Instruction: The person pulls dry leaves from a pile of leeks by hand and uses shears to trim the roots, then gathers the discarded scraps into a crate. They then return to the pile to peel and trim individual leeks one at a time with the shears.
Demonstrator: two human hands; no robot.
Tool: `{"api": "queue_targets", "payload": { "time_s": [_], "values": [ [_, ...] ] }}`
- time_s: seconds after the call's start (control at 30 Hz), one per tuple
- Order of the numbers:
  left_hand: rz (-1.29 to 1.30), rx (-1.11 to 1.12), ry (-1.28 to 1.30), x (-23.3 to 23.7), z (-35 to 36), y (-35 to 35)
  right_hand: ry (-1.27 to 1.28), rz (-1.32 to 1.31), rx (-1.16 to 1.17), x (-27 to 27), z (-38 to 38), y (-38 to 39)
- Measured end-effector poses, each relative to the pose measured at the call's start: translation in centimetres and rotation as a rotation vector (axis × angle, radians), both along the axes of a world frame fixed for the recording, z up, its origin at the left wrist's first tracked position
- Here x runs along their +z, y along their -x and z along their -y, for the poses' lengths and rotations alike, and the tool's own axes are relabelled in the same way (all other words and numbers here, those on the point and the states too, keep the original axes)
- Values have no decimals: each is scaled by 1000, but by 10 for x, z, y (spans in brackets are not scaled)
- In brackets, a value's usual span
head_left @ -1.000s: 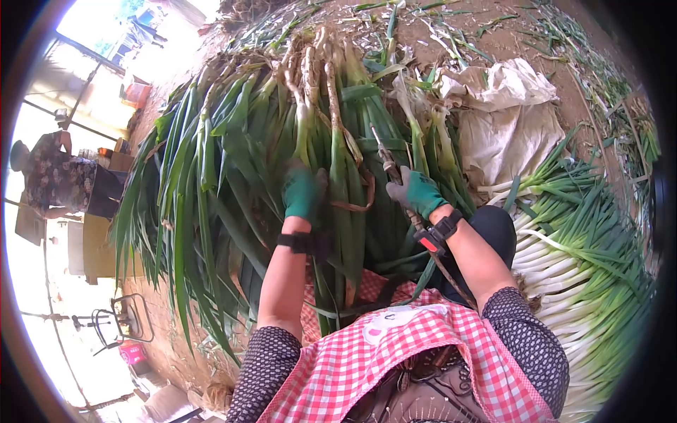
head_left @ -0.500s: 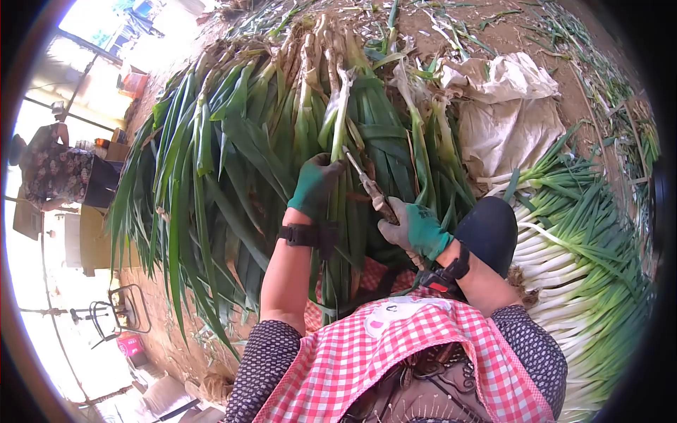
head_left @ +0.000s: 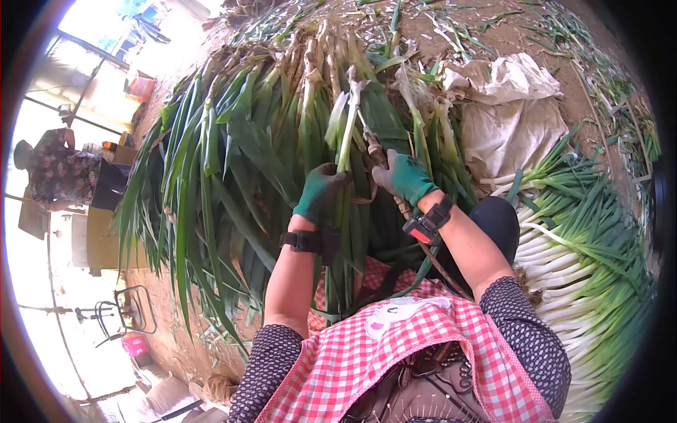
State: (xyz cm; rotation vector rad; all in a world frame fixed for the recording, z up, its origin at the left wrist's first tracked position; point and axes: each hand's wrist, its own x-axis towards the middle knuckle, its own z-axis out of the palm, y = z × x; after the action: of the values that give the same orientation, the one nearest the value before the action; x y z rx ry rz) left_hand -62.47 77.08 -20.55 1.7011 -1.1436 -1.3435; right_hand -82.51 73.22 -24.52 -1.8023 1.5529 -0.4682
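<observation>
My left hand (head_left: 322, 192), in a green and grey glove, is wrapped round the stalk of a leek (head_left: 348, 137), whose pale root end points away from me. Loosened skin hangs off the leek's left side. My right hand (head_left: 407, 178), gloved the same way, grips an air blow gun (head_left: 373, 145) with a thin nozzle, its tip close beside the upper stalk. From its lower end a hose (head_left: 446, 268) runs back toward my lap. Beneath both hands spreads a big pile of unpeeled leeks (head_left: 247, 151), roots at the far side.
Peeled leeks (head_left: 564, 282) with white stalks lie in a long row on my right. A crumpled beige sack (head_left: 515, 134) is beyond them. Leaf scraps (head_left: 451, 35) litter the ground ahead. At far left stand another person (head_left: 63, 169) and a metal-framed chair (head_left: 134, 310).
My right hand has moved forward and left with the blow gun, bringing its nozzle up along the stalk. The leek's skin stands further out from the stalk. My left hand has dropped slightly toward me.
</observation>
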Motion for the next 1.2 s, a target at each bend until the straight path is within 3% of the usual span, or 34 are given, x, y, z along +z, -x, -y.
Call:
{"api": "queue_targets", "payload": {
  "time_s": [0.03, 0.17, 0.27, 0.5, 0.7, 0.87, 1.1, 1.2],
  "values": [
    [52, -23, 18, -4, 1, -2, -138, 65, 8, 14, -8, 2],
    [265, -105, 88, -31, 13, -7, -31, 26, 54, 4, -51, 11],
    [350, -122, 124, -35, 11, -5, 70, 18, 5, -10, -43, 11],
    [373, -121, 126, -13, 2, 4, 38, -103, -18, 8, 70, -12],
    [252, -84, 91, -18, 0, 2, 46, -139, 17, 12, 81, -10],
    [-18, -53, 18, -21, 0, -2, 17, -113, 58, 2, 71, 0],
    [-231, -8, -73, 8, -11, -1, -61, -147, 130, 4, 69, 3],
    [-346, 5, -45, 0, -12, -2, 9, -101, -38, -7, 55, 16]
  ]
}}
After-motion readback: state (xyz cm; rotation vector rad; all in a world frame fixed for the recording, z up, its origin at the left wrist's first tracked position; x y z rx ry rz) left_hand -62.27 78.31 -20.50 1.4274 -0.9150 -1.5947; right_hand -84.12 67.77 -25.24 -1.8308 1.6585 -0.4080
